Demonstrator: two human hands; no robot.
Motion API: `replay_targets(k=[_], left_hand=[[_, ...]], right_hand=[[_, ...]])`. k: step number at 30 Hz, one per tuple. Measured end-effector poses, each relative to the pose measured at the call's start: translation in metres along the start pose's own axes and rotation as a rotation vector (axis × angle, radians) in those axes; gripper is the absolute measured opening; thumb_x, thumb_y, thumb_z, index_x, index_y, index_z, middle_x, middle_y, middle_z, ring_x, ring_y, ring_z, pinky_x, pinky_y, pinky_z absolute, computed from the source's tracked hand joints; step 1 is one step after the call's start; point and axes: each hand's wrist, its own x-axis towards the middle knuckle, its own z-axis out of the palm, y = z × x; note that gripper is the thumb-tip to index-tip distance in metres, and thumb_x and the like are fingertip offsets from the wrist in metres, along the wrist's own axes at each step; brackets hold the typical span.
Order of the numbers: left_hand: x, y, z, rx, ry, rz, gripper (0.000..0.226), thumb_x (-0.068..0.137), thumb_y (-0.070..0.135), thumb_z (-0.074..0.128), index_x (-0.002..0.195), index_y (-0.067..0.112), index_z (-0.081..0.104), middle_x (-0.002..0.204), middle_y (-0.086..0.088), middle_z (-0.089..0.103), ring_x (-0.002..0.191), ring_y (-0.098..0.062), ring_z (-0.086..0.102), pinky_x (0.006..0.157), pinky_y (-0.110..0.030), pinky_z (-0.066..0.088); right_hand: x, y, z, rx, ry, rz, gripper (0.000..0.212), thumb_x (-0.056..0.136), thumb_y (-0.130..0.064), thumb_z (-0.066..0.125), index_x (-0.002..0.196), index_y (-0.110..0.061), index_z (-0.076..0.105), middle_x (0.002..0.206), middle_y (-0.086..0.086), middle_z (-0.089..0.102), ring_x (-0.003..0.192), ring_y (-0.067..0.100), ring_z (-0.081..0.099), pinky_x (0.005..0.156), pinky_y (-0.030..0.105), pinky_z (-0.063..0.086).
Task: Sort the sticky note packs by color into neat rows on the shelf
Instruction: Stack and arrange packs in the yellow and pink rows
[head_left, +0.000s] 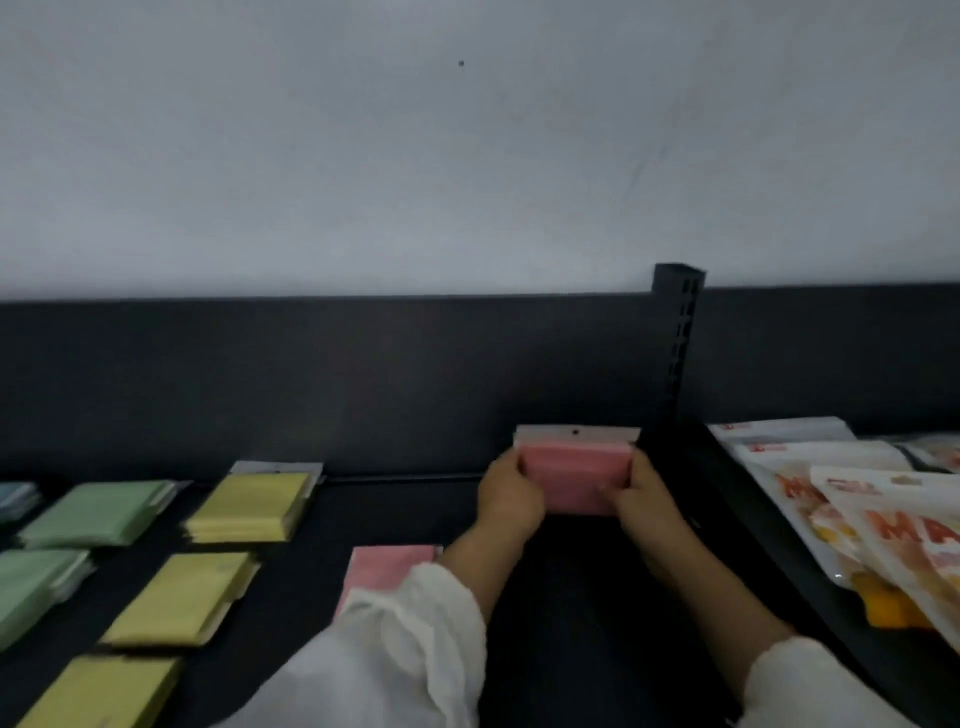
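While both hands close on the pink pack (574, 480), it sits up near the back wall (363, 384) of the shelf (571, 597), close to the slotted upright (675, 343). Left hand (509, 499) pinches the left edge, fingers curled round it; right hand (649, 496) clamps the right edge, thumb on the front face. The pack's white header strip with its hang hole points to the back. I cannot tell whether the pack is touching the shelf or held just above it.

Down the shelf, a second pink pack (389, 566) lies nearer the front, half hidden by the left sleeve (395, 649). To its left run the yellow packs (249, 506), front to back, then the green packs (93, 512), and a sliver of blue (18, 499) at the far edge. Snack bags (857, 519) lie on the next bay to the right, beyond the upright.

Looks like the pink row is being started at the back. To do it well: set the pack down flat, header to the rear like the yellows, square it to the back wall and in line with the pink one in front, leave a clear gap from the yellow column, then let go with both hands together so it doesn't skew.
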Motion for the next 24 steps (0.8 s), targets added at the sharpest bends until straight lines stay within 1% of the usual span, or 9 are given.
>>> replay_targets(k=[3,8,10,12,13,14,17,21,24], left_hand=[[0.007,0.016,-0.039,0.049,0.001,0.033,0.032,0.088,0.009,0.042,0.114,0.009,0.061,0.11,-0.013,0.065,0.102,-0.03,0.06,0.093,-0.04,0.049],[0.012,0.002,-0.116,0.052,0.025,-0.004,0.02,0.09,0.012,0.054,0.106,0.013,0.067,0.096,-0.006,0.069,0.086,-0.02,0.065,0.085,-0.034,0.053],[0.01,-0.013,-0.137,-0.019,0.024,-0.061,0.019,0.09,0.013,0.057,0.105,0.006,0.067,0.081,-0.003,0.068,0.068,-0.013,0.061,0.072,-0.028,0.052],[0.011,-0.029,-0.152,-0.015,0.053,-0.116,0.019,0.09,0.015,0.058,0.099,0.001,0.067,0.059,0.003,0.06,0.048,-0.005,0.052,0.055,-0.02,0.044],[0.013,-0.036,-0.158,-0.012,0.064,-0.142,0.021,0.09,0.016,0.058,0.097,-0.001,0.067,0.054,0.005,0.057,0.043,-0.003,0.049,0.052,-0.019,0.041],[0.014,-0.042,-0.162,-0.014,0.065,-0.167,0.023,0.09,0.018,0.058,0.097,-0.002,0.067,0.056,0.003,0.057,0.044,-0.004,0.05,0.055,-0.018,0.042],[0.023,-0.057,-0.168,-0.017,0.057,-0.199,0.027,0.089,0.023,0.058,0.095,-0.002,0.068,0.077,-0.008,0.064,0.062,-0.016,0.055,0.067,-0.024,0.046],[0.036,-0.076,-0.167,0.095,0.076,-0.213,0.047,0.074,0.045,0.06,0.082,0.0,0.07,0.088,-0.021,0.07,0.085,-0.035,0.066,0.079,-0.039,0.054],[0.041,-0.084,-0.167,0.236,0.068,-0.222,0.048,0.082,0.044,0.058,0.08,-0.004,0.065,0.094,-0.026,0.067,0.092,-0.039,0.064,0.078,-0.038,0.052]], right_hand=[[-0.001,-0.023,0.018,0.069,-0.043,-0.027,0.049,0.086,0.008,0.047,0.129,-0.015,0.043,0.117,0.006,0.055,0.104,0.019,0.053,0.094,0.035,0.044],[-0.014,-0.057,0.062,0.166,-0.267,0.064,0.036,0.088,0.001,0.051,0.116,-0.022,0.05,0.103,-0.002,0.06,0.096,0.016,0.059,0.087,0.035,0.051],[-0.018,-0.061,0.081,0.182,-0.341,0.11,0.029,0.089,0.001,0.051,0.107,-0.021,0.054,0.097,-0.001,0.063,0.09,0.015,0.062,0.081,0.032,0.053],[-0.019,-0.06,0.098,0.172,-0.389,0.143,0.027,0.088,0.001,0.053,0.109,-0.014,0.058,0.097,0.003,0.066,0.085,0.016,0.063,0.076,0.031,0.054],[-0.019,-0.059,0.106,0.162,-0.395,0.154,0.026,0.088,0.0,0.054,0.111,-0.01,0.059,0.098,0.005,0.067,0.083,0.016,0.064,0.073,0.03,0.055],[-0.019,-0.057,0.112,0.154,-0.388,0.165,0.026,0.087,-0.001,0.056,0.112,-0.007,0.06,0.097,0.006,0.068,0.082,0.016,0.064,0.07,0.029,0.057],[-0.018,-0.052,0.125,0.145,-0.33,0.199,0.021,0.086,-0.003,0.06,0.107,-0.004,0.062,0.091,0.005,0.068,0.077,0.015,0.064,0.062,0.025,0.055],[-0.013,-0.046,0.136,0.074,-0.226,0.219,0.026,0.083,-0.009,0.066,0.109,-0.004,0.06,0.091,0.006,0.066,0.08,0.017,0.064,0.073,0.033,0.058],[-0.009,-0.041,0.143,-0.072,-0.171,0.221,0.035,0.08,-0.017,0.072,0.11,-0.006,0.06,0.1,0.008,0.065,0.088,0.021,0.065,0.082,0.04,0.057]])
